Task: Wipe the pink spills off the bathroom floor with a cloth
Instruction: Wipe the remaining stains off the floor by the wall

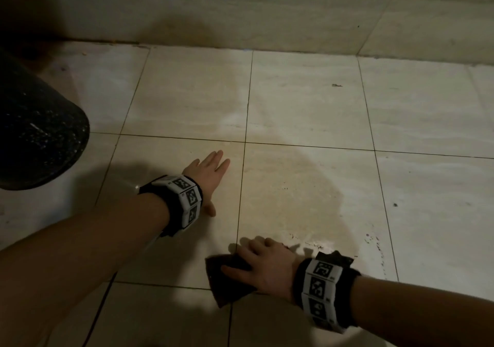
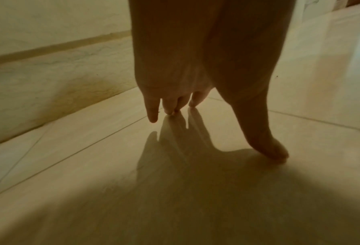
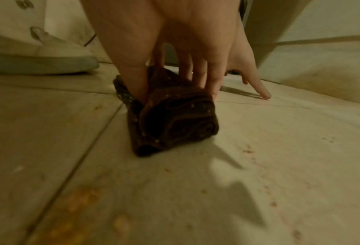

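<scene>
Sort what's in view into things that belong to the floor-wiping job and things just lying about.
Part of the job:
- dark cloth, pressed to the floor under the right hand
- pinkish specks on the floor tile
- left hand, braced flat on the floor

Just there:
- dark speckled bin
- white shoe
- wall tiles

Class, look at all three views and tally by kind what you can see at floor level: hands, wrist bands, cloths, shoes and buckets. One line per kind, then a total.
Bare hands: 2, left hand and right hand
Black-and-white marker wrist bands: 2
Dark brown patterned cloth: 1
White shoe: 1
Dark speckled bucket: 1
Total: 7
</scene>
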The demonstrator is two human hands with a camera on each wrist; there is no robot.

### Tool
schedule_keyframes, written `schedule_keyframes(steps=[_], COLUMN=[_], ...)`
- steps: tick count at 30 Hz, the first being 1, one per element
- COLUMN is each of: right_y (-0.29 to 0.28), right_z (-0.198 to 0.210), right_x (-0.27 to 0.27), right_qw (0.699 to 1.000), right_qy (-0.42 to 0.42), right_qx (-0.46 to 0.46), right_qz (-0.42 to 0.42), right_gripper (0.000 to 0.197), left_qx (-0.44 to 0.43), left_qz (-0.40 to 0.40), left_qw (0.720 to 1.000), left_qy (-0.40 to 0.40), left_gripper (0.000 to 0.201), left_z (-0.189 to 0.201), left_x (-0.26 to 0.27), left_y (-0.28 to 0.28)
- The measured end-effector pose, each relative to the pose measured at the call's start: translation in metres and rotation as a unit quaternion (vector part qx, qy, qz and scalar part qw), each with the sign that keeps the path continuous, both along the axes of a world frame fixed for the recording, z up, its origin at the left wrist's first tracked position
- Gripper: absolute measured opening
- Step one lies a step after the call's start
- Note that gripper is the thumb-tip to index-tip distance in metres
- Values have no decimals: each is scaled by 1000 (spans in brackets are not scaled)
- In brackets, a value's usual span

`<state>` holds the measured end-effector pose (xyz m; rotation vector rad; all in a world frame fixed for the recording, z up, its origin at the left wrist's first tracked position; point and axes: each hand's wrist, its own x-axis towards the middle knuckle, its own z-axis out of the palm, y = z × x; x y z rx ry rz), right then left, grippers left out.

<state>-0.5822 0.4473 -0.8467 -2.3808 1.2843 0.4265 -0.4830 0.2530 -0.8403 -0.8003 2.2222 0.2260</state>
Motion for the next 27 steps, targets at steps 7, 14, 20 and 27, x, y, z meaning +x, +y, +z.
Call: schedule_keyframes(steps=[7,14,20,27], right_y=[-25,-135,-160,-174], right_z=[17,38,14,12], right_x=[-18,-113,-118,-127], right_qw=[981,929,911,906], right_qy=[-95,60,86,80], right_qx=[-17,-122,-47,-6], right_qz=[-169,-344,-401,-417], right_gripper=[74,55,57,68], left_qx=[24,15,-2,-9], left_qz=[30,13,0,-2], left_qw=[999,1000,1000,1000], left_qy=[-12,-13,-2,1], left_gripper=[125,128,128,129], left_z=[-3,-3,-5,-4], left_x=[-4,-4,-3,-3], left_y=[0,1,1,1])
